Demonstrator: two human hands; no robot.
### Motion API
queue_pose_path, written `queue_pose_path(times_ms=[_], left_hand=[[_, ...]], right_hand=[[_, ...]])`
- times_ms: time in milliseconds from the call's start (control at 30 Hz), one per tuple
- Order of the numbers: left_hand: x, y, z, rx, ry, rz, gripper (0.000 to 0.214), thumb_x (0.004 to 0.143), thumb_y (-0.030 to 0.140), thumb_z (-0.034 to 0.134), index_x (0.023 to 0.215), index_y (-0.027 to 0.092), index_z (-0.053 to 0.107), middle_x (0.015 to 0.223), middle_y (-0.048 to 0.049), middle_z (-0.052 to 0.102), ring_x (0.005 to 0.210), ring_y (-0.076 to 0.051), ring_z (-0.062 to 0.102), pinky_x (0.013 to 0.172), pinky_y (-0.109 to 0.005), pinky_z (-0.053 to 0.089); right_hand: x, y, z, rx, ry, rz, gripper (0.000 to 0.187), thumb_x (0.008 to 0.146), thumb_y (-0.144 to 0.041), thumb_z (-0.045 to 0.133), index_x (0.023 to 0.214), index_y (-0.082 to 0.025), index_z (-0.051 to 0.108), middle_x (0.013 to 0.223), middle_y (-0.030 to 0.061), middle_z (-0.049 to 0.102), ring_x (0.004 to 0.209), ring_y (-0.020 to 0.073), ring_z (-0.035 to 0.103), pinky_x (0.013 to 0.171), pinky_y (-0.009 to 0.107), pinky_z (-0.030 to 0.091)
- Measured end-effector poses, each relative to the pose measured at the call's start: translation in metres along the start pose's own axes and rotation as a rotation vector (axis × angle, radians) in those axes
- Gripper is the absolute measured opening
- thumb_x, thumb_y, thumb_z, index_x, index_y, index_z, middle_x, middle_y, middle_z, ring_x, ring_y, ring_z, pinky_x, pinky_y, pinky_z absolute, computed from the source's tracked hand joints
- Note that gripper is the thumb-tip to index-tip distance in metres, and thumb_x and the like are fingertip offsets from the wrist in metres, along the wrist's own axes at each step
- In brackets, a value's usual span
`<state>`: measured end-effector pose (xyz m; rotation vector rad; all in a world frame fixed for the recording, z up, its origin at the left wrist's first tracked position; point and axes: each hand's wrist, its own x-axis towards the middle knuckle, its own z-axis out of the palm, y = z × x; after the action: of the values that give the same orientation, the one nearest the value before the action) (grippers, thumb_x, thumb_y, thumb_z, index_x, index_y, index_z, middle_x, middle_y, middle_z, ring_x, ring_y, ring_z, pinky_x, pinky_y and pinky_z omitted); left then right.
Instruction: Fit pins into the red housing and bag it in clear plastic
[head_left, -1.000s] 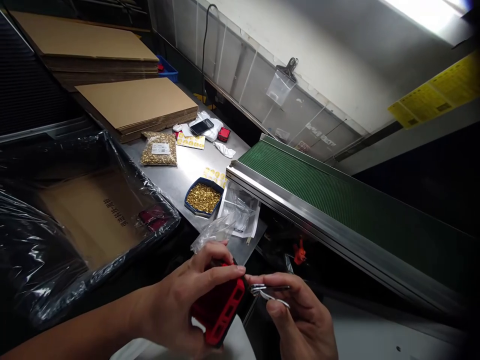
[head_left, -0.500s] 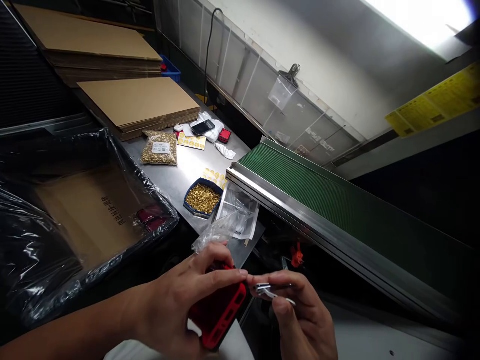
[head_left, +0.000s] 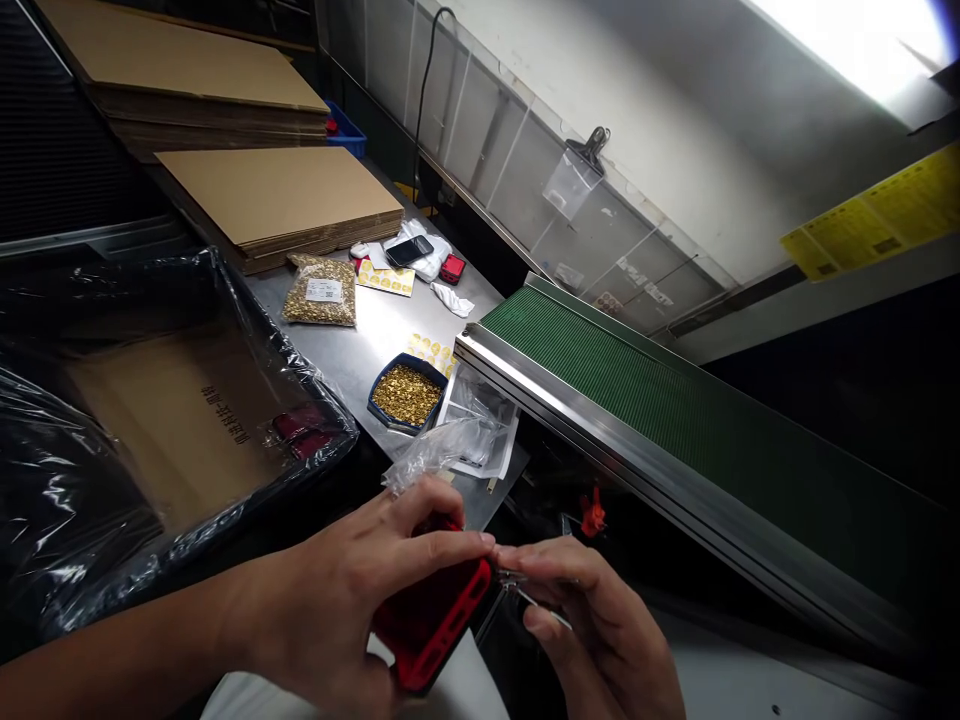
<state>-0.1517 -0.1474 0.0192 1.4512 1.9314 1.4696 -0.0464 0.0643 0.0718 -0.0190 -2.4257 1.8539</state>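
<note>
Red case (head_left: 431,625) low in front of the body, clasped by left hand (head_left: 352,610) with fingers wrapped over its top edge to steady it, right hand (head_left: 592,630) pinching metal tweezers (head_left: 536,598) at its corner, tray of brass bits (head_left: 406,394) on table (head_left: 360,345) beyond.

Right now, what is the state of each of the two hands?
Left hand: closed on the red plastic part.
Right hand: closed on a small metal piece.
</note>
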Motion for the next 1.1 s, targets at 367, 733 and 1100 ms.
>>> queue_pose_path(times_ms=[367, 733, 1100], left_hand=[[0.001, -0.004, 0.003, -0.029, -0.01, -0.035, 0.099, 0.049, 0.012, 0.069, 0.142, 0.028, 0.037, 0.127, -0.0092, 0.039, 0.109, -0.026, 0.053, 0.092, -0.037, 0.054], [0.007, -0.001, 0.002, -0.019, 0.002, -0.045, 0.096, 0.047, 0.011, 0.066, 0.138, 0.028, 0.04, 0.122, -0.0081, 0.041, 0.106, -0.026, 0.053, 0.088, -0.035, 0.055], [0.01, -0.003, 0.004, -0.038, 0.013, -0.045, 0.097, 0.049, 0.012, 0.069, 0.139, 0.027, 0.038, 0.123, -0.0083, 0.04, 0.111, -0.026, 0.051, 0.092, -0.033, 0.053]], right_hand=[[0.004, 0.007, -0.004, -0.05, -0.019, -0.022, 0.02, 0.09, -0.02, 0.06, 0.109, -0.024, 0.065, 0.098, 0.0093, 0.071, 0.09, 0.0212, 0.069, 0.078, 0.03, 0.06], [-0.002, 0.016, 0.008, 0.215, 0.177, 0.094, 0.013, 0.093, -0.029, 0.056, 0.103, -0.025, 0.063, 0.096, 0.0088, 0.066, 0.094, 0.0234, 0.068, 0.073, 0.035, 0.063], [0.004, 0.019, -0.006, 0.062, 0.012, -0.035, 0.023, 0.09, -0.019, 0.06, 0.112, -0.026, 0.062, 0.103, 0.0097, 0.068, 0.098, 0.0233, 0.067, 0.081, 0.036, 0.06]])
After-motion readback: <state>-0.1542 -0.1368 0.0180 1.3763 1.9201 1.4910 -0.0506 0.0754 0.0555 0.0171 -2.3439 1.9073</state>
